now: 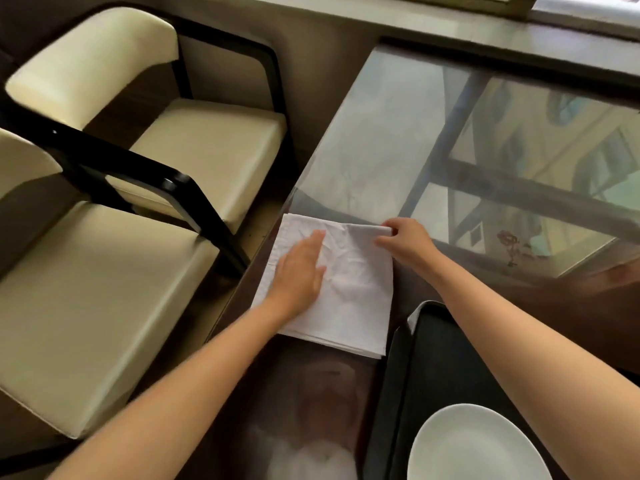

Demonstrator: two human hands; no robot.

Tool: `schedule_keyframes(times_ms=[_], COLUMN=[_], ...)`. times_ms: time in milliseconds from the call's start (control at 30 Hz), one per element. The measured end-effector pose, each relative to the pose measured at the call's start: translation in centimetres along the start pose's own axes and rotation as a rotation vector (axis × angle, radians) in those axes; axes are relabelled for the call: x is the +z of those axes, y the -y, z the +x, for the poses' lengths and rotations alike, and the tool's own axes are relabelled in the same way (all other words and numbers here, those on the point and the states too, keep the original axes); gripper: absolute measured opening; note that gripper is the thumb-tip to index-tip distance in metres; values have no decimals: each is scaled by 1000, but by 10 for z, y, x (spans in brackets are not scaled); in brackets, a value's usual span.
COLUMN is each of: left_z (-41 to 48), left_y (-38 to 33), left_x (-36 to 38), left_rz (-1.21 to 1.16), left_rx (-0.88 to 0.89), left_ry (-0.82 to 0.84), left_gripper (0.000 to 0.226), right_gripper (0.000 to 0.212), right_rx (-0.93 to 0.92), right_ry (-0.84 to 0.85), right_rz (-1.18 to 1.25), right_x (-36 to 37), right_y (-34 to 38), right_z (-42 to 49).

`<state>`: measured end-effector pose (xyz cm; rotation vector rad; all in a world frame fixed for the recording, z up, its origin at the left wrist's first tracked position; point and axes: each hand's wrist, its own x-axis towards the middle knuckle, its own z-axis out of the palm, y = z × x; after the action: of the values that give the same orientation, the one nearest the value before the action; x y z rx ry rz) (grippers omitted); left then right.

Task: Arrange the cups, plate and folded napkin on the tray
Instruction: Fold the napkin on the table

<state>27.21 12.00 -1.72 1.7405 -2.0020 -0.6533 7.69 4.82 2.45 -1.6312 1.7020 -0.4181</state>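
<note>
Napkin fold in hand; tray lies lower right of it.

My right hand point(403, 242) pinches the far right corner of the creased white cloth napkin point(349, 289); my left hand point(299, 275) rests flat, fingers spread, at its centre. It sits mid-frame on the glossy dark table point(381, 133), long axis toward upper frame. I judge the black tray point(446, 358) with white round plate point(474, 448) nearer my right arm.

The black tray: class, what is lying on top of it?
A white plate sits on the black tray. The right forearm crosses over it, hiding part of its surface. No cups visible.
</note>
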Motion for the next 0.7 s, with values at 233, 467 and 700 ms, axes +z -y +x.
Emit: schedule_keyframes(times_ms=[233, 467, 700], left_z=[92, 78, -1], left_y=[16, 22, 23], left_x=[-54, -85, -101], left_rz=[269, 344, 284], left_rx=[65, 145, 413], left_ry=[273, 264, -39], left_gripper=[60, 19, 5], right_gripper=[13, 15, 16], right_rx=[-158, -273, -550], right_ry=[7, -101, -96], right_rz=[-11, -2, -156], right_x=[-14, -23, -14], right_y=[15, 9, -17], right_z=[-18, -44, -105])
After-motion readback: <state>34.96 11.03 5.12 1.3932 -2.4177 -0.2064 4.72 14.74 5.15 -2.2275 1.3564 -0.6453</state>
